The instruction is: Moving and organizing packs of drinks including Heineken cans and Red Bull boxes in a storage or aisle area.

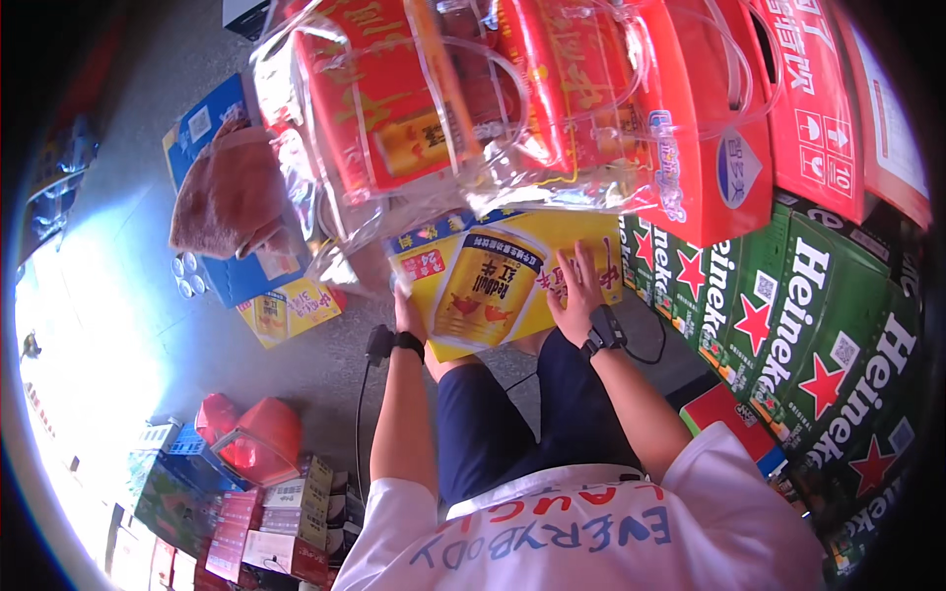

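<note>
A yellow Red Bull carton [484, 288] with a large gold can printed on its face sits before my legs, tilted. Along its left edge my left hand [411, 316] grips it; some of the fingers are hidden. My right hand [579, 297] lies on the right part of the face with its fingers spread. Both wrists carry a black strap with a small device. Just beyond the carton stand clear plastic carry bags [473, 188] with red boxes [384, 111] inside, and they overhang its far edge.
Green Heineken cartons [783, 295] are stacked to my right. At far right stand red cartons [813, 111]. A brown cloth [229, 192] drapes over a blue carton [259, 273] at left, near several cans [189, 275]. Red bags [262, 439] and stacked boxes [295, 510] stand at lower left.
</note>
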